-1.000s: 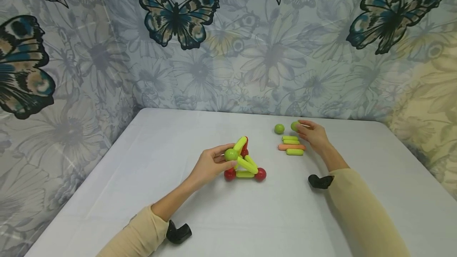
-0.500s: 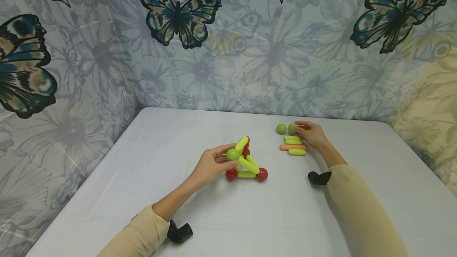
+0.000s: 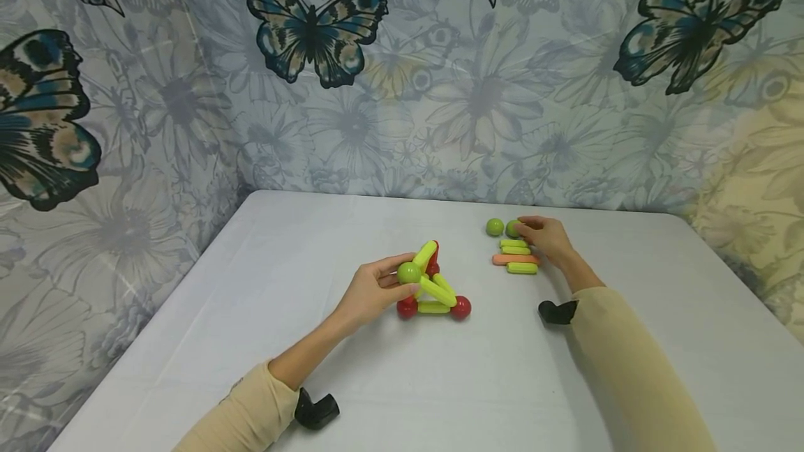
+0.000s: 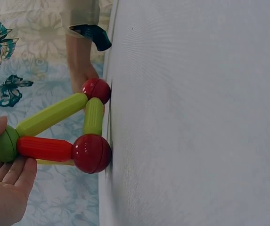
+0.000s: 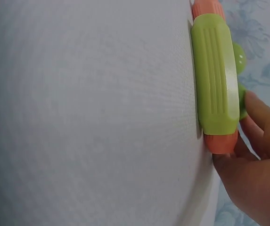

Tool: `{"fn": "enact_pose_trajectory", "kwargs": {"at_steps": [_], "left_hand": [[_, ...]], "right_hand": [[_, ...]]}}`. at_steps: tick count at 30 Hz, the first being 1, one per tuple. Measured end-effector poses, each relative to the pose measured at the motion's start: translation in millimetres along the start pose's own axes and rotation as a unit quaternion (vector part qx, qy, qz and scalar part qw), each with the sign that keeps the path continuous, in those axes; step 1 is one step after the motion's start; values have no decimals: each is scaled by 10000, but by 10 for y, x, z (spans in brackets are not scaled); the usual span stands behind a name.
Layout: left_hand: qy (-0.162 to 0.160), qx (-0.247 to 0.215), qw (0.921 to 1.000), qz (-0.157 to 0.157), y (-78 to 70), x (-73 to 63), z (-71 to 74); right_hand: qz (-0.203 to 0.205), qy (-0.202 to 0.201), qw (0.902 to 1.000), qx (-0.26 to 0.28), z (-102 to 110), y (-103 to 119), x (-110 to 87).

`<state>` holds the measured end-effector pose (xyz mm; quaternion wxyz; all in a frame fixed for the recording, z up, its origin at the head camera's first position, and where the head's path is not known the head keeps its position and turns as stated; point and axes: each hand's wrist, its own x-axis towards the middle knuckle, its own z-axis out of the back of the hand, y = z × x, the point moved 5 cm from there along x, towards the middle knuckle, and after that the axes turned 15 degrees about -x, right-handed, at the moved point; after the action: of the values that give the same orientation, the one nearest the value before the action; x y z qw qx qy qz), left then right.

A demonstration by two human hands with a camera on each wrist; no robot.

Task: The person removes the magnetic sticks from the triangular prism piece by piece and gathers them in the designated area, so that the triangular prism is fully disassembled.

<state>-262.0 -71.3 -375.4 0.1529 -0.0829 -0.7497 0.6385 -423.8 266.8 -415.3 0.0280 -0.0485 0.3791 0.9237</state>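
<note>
My left hand [image 3: 373,288] pinches a green ball [image 3: 409,273] at the upper corner of a ball-and-rod toy frame. Yellow-green rods [image 3: 435,307] and a red rod [image 4: 45,148] join that ball to red balls [image 3: 461,307], which rest on the table. Over at the back right, my right hand [image 3: 546,237] has thumb and fingers around another green ball [image 3: 513,229], partly covered by the fingertips. A second loose green ball [image 3: 495,227] lies just left of it. In the right wrist view, a yellow-green rod [image 5: 215,75] hides much of both balls.
In front of the loose balls lie several short yellow-green rods [image 3: 522,268] and a longer orange rod [image 3: 502,259], side by side. The white table [image 3: 301,229] ends at a butterfly-patterned wall covering [image 3: 352,138]. Black wrist mounts [image 3: 317,411] stick out below both sleeves.
My right hand has shifted slightly left with its green ball, which now sits closer to the other loose one. The left hand and the toy frame have stayed in place.
</note>
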Motion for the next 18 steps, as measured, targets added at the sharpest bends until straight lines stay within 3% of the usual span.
{"fn": "enact_pose_trajectory", "kwargs": {"at_steps": [18], "left_hand": [[-6,14,10000,-30,-19,-7,-18]], "right_hand": [[-204,-142,9996,115,-18,56,-53]]}}
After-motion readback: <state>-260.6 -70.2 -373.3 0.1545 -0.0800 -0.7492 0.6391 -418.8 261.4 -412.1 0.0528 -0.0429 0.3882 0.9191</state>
